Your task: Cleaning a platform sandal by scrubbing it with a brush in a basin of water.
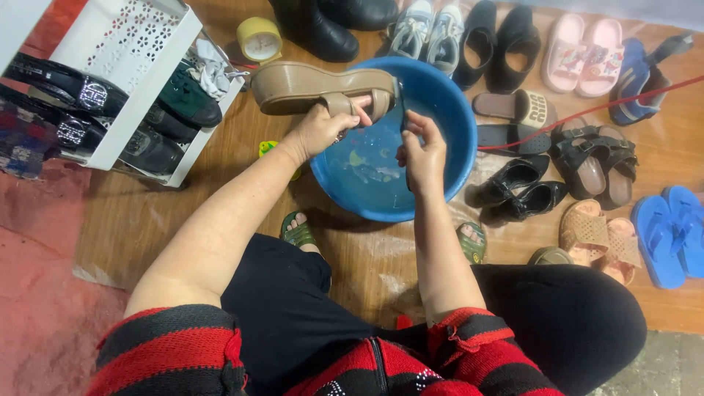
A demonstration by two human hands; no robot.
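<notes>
The right hand (423,152) is closed around a thin dark tool, perhaps a brush, though I cannot tell, its tip at the sandal's strap; the left hand (323,128) grips the tan sandal (315,86) by that strap, sole turned up over the blue basin (447,110), probably so drips fall inside. The basin holds shallow water with pale scraps; beyond it on the floor (220,154) lie shoes in pairs, and a white rack (125,44) holds dark ones.

Worn wooden plank floor (220,158) with a reddish concrete patch (37,293) near left, white plastic shoe rack (125,66) far left.
</notes>
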